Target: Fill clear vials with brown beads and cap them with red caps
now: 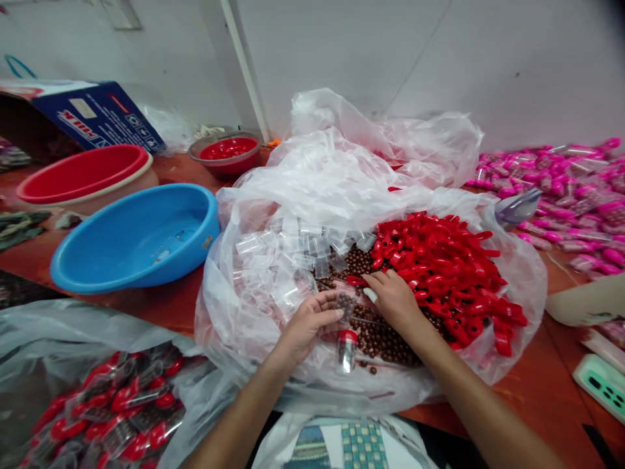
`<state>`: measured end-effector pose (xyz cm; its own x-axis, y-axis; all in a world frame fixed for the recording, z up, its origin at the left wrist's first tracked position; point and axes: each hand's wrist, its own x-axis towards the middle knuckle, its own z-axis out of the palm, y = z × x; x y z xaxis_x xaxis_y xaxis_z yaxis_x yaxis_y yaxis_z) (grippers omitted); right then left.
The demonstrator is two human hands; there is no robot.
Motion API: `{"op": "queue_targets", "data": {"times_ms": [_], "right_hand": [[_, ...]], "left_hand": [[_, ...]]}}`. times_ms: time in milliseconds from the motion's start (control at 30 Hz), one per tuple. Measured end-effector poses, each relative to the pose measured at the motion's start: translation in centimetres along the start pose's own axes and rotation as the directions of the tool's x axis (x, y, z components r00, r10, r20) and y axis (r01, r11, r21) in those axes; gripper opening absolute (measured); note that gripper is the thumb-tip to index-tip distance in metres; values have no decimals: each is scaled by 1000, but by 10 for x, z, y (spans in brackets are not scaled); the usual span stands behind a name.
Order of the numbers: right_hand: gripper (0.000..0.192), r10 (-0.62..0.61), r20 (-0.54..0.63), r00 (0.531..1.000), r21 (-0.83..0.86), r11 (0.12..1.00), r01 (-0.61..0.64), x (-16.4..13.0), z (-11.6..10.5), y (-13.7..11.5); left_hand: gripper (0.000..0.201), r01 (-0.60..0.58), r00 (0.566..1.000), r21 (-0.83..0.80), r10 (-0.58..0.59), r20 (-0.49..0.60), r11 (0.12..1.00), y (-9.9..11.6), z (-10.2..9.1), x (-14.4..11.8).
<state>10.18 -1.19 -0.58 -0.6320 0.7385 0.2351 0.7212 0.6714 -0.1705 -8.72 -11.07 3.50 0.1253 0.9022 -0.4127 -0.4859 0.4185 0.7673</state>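
Note:
My left hand (308, 320) grips a small clear plastic tube (346, 303) with brown beads inside. Just to its right, my right hand (396, 301) pinches a red plastic cap (356, 281), and something white shows at its thumb. Loose brown beads (385, 344) lie under and around both hands on a clear plastic sheet (219, 306). Empty clear tubes (288, 251) are heaped on the left of the beads, a pile of red caps (434, 254) on the right. A clear jar with a red lid (347, 352) stands below my left hand.
At left are a blue basin (131, 267), a red basin (88, 172) and a bag of red-capped tubes (117, 404). A bowl of red pieces (227, 153) stands behind. Pink-capped tubes (576, 189) and a pale green object (603, 384) lie at right.

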Motion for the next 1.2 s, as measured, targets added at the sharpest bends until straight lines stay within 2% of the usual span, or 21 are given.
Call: {"op": "queue_targets", "data": {"times_ms": [133, 200, 233, 300, 367, 400, 467, 567, 667, 767, 867, 967, 1100, 1133, 1200], "right_hand": [[27, 9, -3, 1000, 51, 999, -9, 2, -4, -4], [30, 86, -29, 996, 246, 966, -76, -2, -8, -8], [31, 141, -32, 989, 398, 910, -117, -5, -12, -11], [31, 230, 20, 973, 683, 708, -181, -11, -20, -19], [29, 240, 94, 966, 821, 529, -212, -18, -28, -26], [29, 228, 126, 965, 854, 471, -222, -21, -31, -29], [29, 219, 165, 962, 886, 395, -242, -26, -36, -34], [28, 254, 175, 951, 901, 348, -259, -31, -37, -37], [24, 324, 113, 939, 898, 372, -236, -36, -34, -40], [25, 350, 42, 936, 877, 436, -202, -43, -31, -43], [27, 337, -26, 941, 838, 521, -164, -52, -28, -45], [31, 276, -96, 956, 748, 654, -114, -60, -22, -45], [64, 189, -150, 970, 578, 813, -69, -67, -13, -49], [69, 189, -163, 968, 552, 831, -69, -68, -12, -50], [67, 195, -188, 963, 524, 849, -70, -70, -12, -53]], "left_hand": [[32, 2, 1000, -31, -2, -6, 1000, -4, 1, -2], [32, -2, 1000, -26, 2, -15, 1000, -6, 1, -3], [33, -2, 1000, -14, 1, -16, 1000, -7, 1, -3], [35, 0, 1000, 23, 0, -14, 1000, -10, 3, -2], [35, 1, 1000, 60, -1, -11, 998, -13, 5, -2], [35, 1, 1000, 73, 0, -12, 997, -15, 6, -1], [36, -1, 1000, 88, 2, -12, 996, -18, 8, 0], [39, -7, 1000, 116, 8, -3, 993, -21, 12, 1], [41, -15, 1000, 147, 18, -17, 989, -24, 17, 2], [41, -26, 998, 158, 33, -46, 987, -24, 23, 2], [39, -15, 998, 154, 24, -58, 988, -25, 27, 2], [38, -15, 998, 133, 22, -52, 991, -27, 30, 1], [36, -51, 999, 62, 52, -16, 997, -31, 34, 2], [35, -45, 999, 45, 45, -15, 998, -31, 35, 3], [34, -4, 999, -17, 4, -36, 1000, -32, 36, 5]]}}
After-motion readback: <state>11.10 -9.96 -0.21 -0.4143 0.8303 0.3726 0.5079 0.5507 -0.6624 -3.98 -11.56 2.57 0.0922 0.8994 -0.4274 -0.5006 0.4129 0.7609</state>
